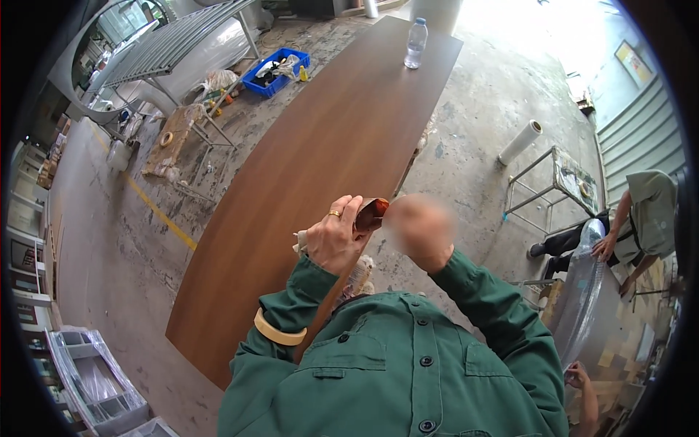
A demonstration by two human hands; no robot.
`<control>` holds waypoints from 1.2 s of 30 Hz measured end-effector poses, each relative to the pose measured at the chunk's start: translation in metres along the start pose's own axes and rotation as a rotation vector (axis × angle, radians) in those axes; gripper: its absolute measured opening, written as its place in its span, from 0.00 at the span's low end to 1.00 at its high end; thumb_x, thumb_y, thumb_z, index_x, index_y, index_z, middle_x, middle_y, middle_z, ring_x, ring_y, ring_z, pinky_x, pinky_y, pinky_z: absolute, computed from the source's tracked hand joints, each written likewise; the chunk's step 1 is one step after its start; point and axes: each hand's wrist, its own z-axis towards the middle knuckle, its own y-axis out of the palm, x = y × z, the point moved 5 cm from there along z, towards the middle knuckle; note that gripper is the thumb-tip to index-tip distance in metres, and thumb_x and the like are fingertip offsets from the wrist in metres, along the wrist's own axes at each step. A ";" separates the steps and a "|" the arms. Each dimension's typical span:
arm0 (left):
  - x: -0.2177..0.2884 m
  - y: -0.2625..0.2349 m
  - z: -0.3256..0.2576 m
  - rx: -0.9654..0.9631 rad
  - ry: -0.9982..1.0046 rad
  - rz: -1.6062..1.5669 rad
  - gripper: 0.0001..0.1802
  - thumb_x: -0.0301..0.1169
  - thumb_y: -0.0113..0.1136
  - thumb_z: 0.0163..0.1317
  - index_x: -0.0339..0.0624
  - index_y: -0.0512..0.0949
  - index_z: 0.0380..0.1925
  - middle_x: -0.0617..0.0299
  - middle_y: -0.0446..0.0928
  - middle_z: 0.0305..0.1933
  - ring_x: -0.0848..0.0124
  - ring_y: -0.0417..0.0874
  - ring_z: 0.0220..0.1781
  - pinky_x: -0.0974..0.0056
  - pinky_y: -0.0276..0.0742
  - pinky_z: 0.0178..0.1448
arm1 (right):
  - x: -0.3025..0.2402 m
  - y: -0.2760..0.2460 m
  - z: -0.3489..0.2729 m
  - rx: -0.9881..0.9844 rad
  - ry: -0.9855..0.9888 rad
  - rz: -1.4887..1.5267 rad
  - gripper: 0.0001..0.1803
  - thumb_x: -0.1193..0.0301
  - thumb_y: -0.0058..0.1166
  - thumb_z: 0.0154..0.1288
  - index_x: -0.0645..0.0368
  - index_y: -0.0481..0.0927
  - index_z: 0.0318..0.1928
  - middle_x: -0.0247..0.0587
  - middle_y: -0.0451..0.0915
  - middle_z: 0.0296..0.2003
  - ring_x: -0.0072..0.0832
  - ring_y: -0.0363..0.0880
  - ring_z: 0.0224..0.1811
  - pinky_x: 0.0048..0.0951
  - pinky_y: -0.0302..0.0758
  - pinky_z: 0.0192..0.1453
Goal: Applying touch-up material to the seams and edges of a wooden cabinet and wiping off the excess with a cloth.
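Right hand (420,226) blurred beyond detail

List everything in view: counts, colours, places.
Curved item: one, brown, in left hand
Tabletop: one, brown, centre
Bottle: one, clear, tabletop's far end
Crate: one, blue, upper left
Rack: one, grey, upper left
Bench: one, brown, left
Wrapped frame: one, grey, lower left
Film roll: one, pale, right
Metal stand: one, grey, right
Wrapped piece: one, silvery, lower right
Co-workers: two, one in pale green, right
Clutter: uncountable, mixed, edges
Shirt: one, green, lower centre
Armband: one, tan, left sleeve
Left hand: one, bare, centre
Right hand: one, blurred, centre
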 end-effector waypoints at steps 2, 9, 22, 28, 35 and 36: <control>0.004 0.003 0.001 0.004 0.007 -0.004 0.31 0.35 0.72 0.47 0.44 0.72 0.53 0.54 0.77 0.51 0.56 0.86 0.40 0.58 0.83 0.39 | 0.006 0.011 -0.005 -0.099 0.001 0.017 0.08 0.77 0.58 0.50 0.53 0.84 0.33 0.32 0.70 0.29 0.30 0.74 0.31 0.32 0.75 0.34; 0.002 0.012 0.004 -0.079 -0.044 0.016 0.34 0.31 0.73 0.44 0.46 0.71 0.54 0.57 0.78 0.53 0.58 0.85 0.46 0.59 0.84 0.43 | 0.017 0.003 -0.009 0.021 0.124 0.050 0.03 0.74 0.59 0.55 0.54 0.83 0.32 0.34 0.71 0.30 0.31 0.77 0.32 0.33 0.74 0.34; -0.002 0.037 0.017 -0.120 -0.046 -0.025 0.32 0.38 0.73 0.47 0.49 0.72 0.53 0.56 0.79 0.51 0.56 0.85 0.43 0.55 0.83 0.40 | 0.073 0.036 -0.043 -0.119 0.799 0.593 0.07 0.68 0.60 0.60 0.58 0.84 0.36 0.42 0.78 0.31 0.36 0.79 0.34 0.33 0.74 0.39; -0.024 0.055 0.023 -0.123 -0.234 -0.072 0.31 0.44 0.74 0.48 0.50 0.74 0.52 0.55 0.82 0.47 0.55 0.85 0.44 0.54 0.81 0.46 | 0.077 0.048 -0.056 -0.029 1.058 1.266 0.08 0.70 0.57 0.65 0.63 0.81 0.36 0.33 0.79 0.25 0.18 0.75 0.26 0.22 0.74 0.32; -0.123 0.071 0.024 -0.043 -0.635 -0.019 0.36 0.49 0.74 0.46 0.55 0.71 0.54 0.53 0.83 0.46 0.50 0.83 0.48 0.49 0.79 0.50 | 0.096 0.021 -0.091 0.254 1.162 1.877 0.03 0.74 0.56 0.66 0.57 0.78 0.39 0.39 0.82 0.33 0.25 0.82 0.33 0.28 0.81 0.38; -0.137 0.073 0.023 -0.024 -0.687 0.014 0.36 0.50 0.74 0.46 0.54 0.71 0.55 0.52 0.83 0.46 0.49 0.83 0.48 0.48 0.79 0.50 | 0.100 0.018 -0.097 0.324 1.200 1.856 0.03 0.74 0.56 0.66 0.57 0.78 0.39 0.39 0.82 0.33 0.25 0.82 0.33 0.28 0.82 0.38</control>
